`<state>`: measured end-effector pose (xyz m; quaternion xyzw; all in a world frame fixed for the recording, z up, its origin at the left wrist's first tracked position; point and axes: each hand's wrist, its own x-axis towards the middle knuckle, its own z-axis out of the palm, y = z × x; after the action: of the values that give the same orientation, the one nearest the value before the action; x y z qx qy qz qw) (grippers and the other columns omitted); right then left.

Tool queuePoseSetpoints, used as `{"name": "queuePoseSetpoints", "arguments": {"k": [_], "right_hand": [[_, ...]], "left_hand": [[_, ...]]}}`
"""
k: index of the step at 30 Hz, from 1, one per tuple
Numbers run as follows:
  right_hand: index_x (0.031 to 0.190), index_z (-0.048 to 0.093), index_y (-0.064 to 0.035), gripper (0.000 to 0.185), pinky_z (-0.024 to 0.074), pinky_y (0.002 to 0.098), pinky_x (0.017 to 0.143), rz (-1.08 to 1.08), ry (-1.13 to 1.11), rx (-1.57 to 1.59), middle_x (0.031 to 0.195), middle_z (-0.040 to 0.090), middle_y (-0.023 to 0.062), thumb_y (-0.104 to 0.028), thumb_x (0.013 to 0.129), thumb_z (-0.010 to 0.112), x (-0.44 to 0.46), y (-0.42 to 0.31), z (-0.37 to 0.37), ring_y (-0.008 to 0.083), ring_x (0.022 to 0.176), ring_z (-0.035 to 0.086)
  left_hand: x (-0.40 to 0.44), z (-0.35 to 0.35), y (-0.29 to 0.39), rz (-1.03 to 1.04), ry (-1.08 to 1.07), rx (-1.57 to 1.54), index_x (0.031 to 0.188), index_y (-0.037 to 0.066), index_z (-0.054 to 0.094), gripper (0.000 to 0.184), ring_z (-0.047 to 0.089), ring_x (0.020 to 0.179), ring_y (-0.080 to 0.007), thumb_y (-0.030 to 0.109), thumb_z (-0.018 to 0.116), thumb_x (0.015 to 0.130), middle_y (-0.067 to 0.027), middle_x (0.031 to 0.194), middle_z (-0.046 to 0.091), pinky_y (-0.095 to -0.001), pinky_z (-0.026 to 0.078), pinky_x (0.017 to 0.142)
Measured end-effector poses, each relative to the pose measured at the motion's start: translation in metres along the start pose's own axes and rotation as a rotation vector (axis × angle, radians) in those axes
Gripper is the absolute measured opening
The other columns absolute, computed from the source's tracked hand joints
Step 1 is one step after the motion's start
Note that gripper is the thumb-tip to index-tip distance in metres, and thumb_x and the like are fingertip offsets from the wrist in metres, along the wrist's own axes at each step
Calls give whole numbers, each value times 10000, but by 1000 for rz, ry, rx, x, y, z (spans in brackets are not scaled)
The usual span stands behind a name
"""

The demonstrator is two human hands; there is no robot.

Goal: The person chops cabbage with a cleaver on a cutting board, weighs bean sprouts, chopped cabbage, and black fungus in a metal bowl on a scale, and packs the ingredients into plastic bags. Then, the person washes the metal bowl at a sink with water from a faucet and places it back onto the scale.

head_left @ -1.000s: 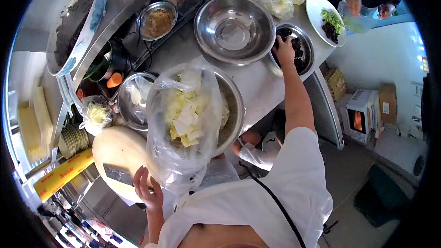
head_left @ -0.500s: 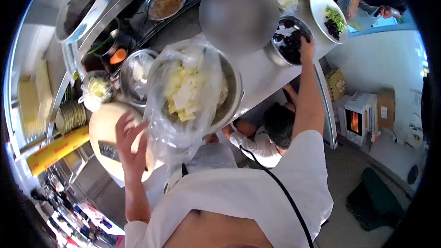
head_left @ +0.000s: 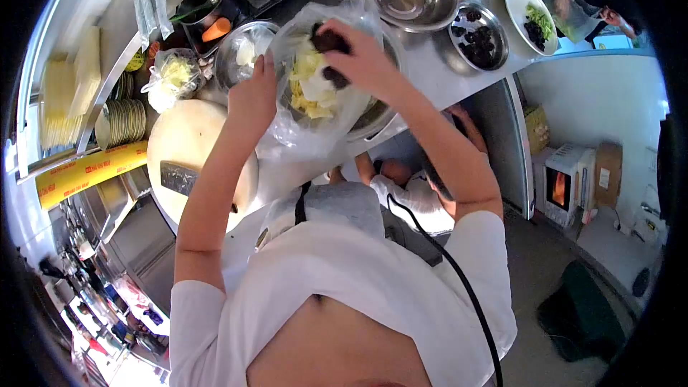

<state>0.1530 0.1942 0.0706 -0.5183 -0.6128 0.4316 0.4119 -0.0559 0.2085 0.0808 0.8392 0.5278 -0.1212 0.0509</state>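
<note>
A clear plastic bag point(head_left: 294, 125) lies open in a large metal bowl point(head_left: 393, 97), with pale yellow cabbage pieces point(head_left: 313, 93) inside. My right hand point(head_left: 364, 61) is over the bag's mouth, its fingers closed around dark wood ear mushrooms point(head_left: 330, 40). One dark piece shows just below the fingers, above the cabbage. My left hand point(head_left: 252, 104) is at the bag's left edge, fingers together and pinching the plastic; its thumb is hidden. More wood ear pieces point(head_left: 479, 46) lie in a smaller metal bowl point(head_left: 494, 63) to the right.
An empty-looking metal basin point(head_left: 405, 0) stands behind the bag. A white plate point(head_left: 517, 0) carries greens and dark pieces. Left are a round cutting board point(head_left: 190, 125) and a bowl point(head_left: 228, 50) of white pieces. One person point(head_left: 412, 204) is low beneath the counter; another's hand point(head_left: 562, 6) holds a bag.
My right hand has moved left from the wood ear bowl to above the bag, carrying dark pieces. My left hand has risen from beside the cutting board to the bag's edge. The view has shifted.
</note>
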Motion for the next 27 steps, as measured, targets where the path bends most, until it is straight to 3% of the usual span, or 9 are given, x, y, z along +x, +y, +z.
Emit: {"name": "queuePoseSetpoints", "arguments": {"k": [4, 7, 11, 13, 14, 16, 17, 21, 27], "right_hand": [[1108, 537, -81, 388, 443, 393, 847, 226, -163, -728, 1051, 569, 180, -351, 832, 564, -14, 10, 44, 346, 971, 556], [1127, 547, -94, 442, 455, 429, 822, -54, -41, -683, 1015, 596, 172, -440, 853, 520, -13, 34, 23, 341, 969, 568], [1133, 556, -62, 468, 439, 370, 827, 100, -162, 44, 1001, 622, 108, -445, 869, 507, -11, 17, -77, 269, 913, 581], [979, 585, -14, 265, 469, 276, 583, -91, -203, 635, 815, 625, 77, -258, 881, 549, 2, 59, -139, 153, 710, 596], [983, 582, -9, 286, 482, 279, 594, 164, 155, 145, 820, 620, 78, -275, 884, 551, -22, 7, -154, 150, 700, 591], [1061, 557, -6, 349, 494, 303, 654, 57, 163, -16, 950, 607, 112, -303, 877, 555, -15, 95, -227, 192, 792, 598], [1122, 523, -1, 387, 483, 343, 711, 366, 485, -6, 1017, 592, 138, -295, 874, 561, -33, 57, -217, 233, 905, 581], [1113, 522, -5, 369, 496, 363, 727, 544, 571, -567, 993, 602, 140, -285, 875, 545, -44, 179, -292, 233, 906, 585], [1213, 495, -28, 623, 403, 371, 878, 556, 642, -488, 1128, 561, 198, -538, 857, 445, -78, 293, -328, 316, 1012, 538]], "left_hand": [[-4, -20, -2, -5, 62, -205, 1330, 4, 275, 613, 587, 915, -380, 24, 472, 750, -183, 1304, 420, -432, 488, 774], [-5, -15, -12, 138, 235, -315, 1311, 33, 338, 576, 555, 992, -371, 49, 495, 758, -189, 1266, 460, -437, 459, 837], [-12, -26, -24, 117, 217, -665, 1115, 59, 585, 321, 507, 1102, -320, 131, 560, 803, -189, 1180, 531, -373, 412, 904], [-16, -28, -38, 134, 314, -732, 1072, 61, 622, 267, 497, 1116, -292, 125, 565, 819, -175, 1151, 550, -356, 407, 900], [-21, -32, -43, 143, 388, -721, 1063, 59, 628, 251, 493, 1119, -277, 113, 565, 826, -165, 1139, 556, -349, 409, 893], [-37, -45, -50, 140, 541, -594, 1092, 51, 607, 261, 513, 1079, -241, 67, 559, 836, -140, 1170, 536, -324, 437, 851], [-44, -49, -55, 121, 607, -545, 1102, 46, 597, 263, 530, 1049, -221, 48, 555, 842, -128, 1200, 518, -306, 454, 826], [-66, -40, -85, 0, 695, -474, 1122, 73, 579, 267, 561, 946, -162, 54, 540, 858, -98, 1238, 485, -266, 494, 723], [-97, -17, -81, -183, 638, -448, 1124, 81, 573, 267, 575, 916, -153, 80, 529, 860, -86, 1219, 496, -260, 496, 666]]}}
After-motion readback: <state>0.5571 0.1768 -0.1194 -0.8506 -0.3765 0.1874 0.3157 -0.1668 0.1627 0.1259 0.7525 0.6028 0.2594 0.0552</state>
